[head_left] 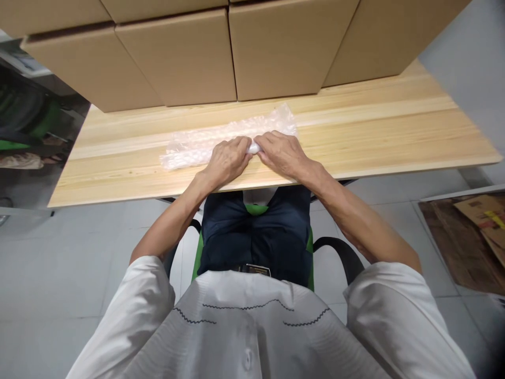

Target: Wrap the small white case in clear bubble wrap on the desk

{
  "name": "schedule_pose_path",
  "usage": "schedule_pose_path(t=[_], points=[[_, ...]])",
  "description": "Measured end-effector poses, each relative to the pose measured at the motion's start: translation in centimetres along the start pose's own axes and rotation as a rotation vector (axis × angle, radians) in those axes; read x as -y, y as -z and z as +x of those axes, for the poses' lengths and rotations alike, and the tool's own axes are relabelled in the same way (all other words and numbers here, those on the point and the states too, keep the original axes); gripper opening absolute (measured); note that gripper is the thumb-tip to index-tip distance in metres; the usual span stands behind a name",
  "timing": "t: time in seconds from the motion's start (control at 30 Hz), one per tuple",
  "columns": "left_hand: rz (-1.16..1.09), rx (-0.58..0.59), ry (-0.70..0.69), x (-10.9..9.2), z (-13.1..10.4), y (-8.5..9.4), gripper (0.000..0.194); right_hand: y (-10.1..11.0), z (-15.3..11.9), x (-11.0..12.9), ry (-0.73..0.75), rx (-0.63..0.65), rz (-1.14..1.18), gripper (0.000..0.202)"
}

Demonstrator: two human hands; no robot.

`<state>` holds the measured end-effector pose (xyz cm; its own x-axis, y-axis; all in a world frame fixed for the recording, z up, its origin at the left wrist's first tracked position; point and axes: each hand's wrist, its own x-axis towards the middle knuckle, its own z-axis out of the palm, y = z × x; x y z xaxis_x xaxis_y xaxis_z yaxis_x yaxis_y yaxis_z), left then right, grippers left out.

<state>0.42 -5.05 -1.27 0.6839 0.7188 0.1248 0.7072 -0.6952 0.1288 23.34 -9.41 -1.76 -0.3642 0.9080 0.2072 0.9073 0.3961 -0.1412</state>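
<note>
A sheet of clear, pinkish bubble wrap (189,156) lies on the wooden table, with its near edge rolled up. My left hand (231,158) has its fingers curled over the rolled edge. Close beside it, my right hand (281,152) grips the same roll, thumb toward the left thumb. A short white piece of the roll (254,148) shows between the two hands. Whether anything is wrapped inside cannot be made out. The flat part of the wrap spreads out beyond my hands, away from me.
Brown cardboard boxes (177,63) stand stacked along the far side of the wooden table (374,137). The table's near edge runs just under my wrists. Flattened cardboard (481,226) lies on the floor at the right. A green chair with black armrests is under me.
</note>
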Motion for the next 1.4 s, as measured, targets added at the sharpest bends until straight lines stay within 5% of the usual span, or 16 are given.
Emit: schedule_pose_path(t=[0.3, 0.63, 1.03, 1.2, 1.4], points=[[-0.082, -0.046, 0.019, 0.9, 0.0, 1.9, 0.035, 1.4, 1.5, -1.4, -0.021, 0.041, 0.072, 0.033], [-0.041, 0.012, 0.069, 4.6, 4.0, 1.3, 0.053, 2.7, 5.4, -4.0, -0.085, 0.138, 0.214, 0.040], [-0.039, -0.010, 0.142, 6.4, 6.9, 0.4, 0.048, 0.1, 6.7, -4.1, -0.250, 0.084, 0.106, 0.051], [-0.021, -0.025, 0.163, 6.5, 7.0, 0.1, 0.046, -0.2, 5.8, -3.3, -0.194, -0.019, 0.073, 0.047], [-0.051, -0.054, 0.146, 6.2, 6.6, -0.2, 0.047, -0.8, 3.7, -1.3, 0.041, -0.050, 0.042, 0.040]])
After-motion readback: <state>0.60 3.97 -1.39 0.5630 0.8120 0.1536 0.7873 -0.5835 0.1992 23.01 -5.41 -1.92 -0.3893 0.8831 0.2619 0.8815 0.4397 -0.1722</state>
